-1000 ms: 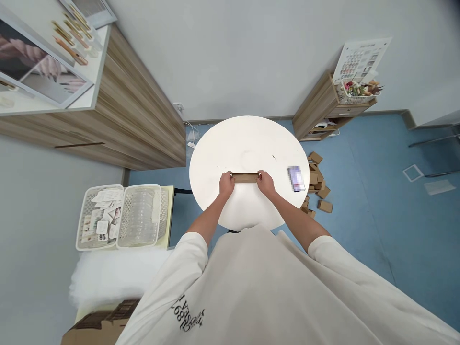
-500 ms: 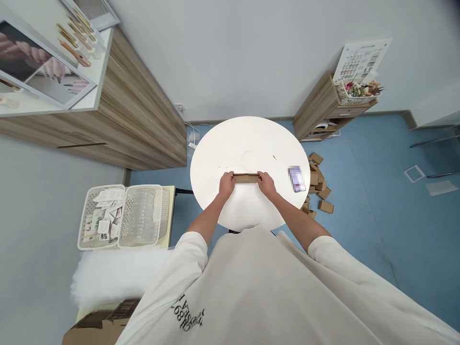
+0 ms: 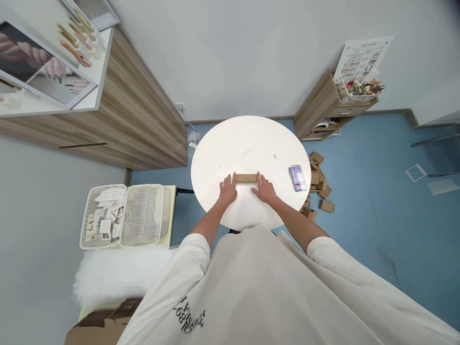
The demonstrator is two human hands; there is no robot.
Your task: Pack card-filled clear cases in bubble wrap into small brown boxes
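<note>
A small brown cardboard box (image 3: pixel 246 178) lies closed on the round white table (image 3: pixel 247 139), its long side facing me. At its left end, my left hand (image 3: pixel 227 191) has its fingers spread, the index finger against the end of the box. My right hand (image 3: pixel 266 189) mirrors this at the right end, index finger touching the box and thumb pointing inward over the tabletop. Neither hand is wrapped round the box. To the right on the table lies a purple item (image 3: pixel 297 178), blurred out.
Several small cardboard boxes (image 3: pixel 316 178) are piled on the floor right of the table. Left stand two white baskets, one with papers (image 3: pixel 105 215) and one with clear plastic pieces (image 3: pixel 142 215). Wooden cabinets (image 3: pixel 143 110) stand at back left, and a smaller one (image 3: pixel 316 108) at back right.
The box was open at the top with both hands pinching its ends; now its lid is down. My fingers have loosened and spread, and the hands have come slightly nearer to me.
</note>
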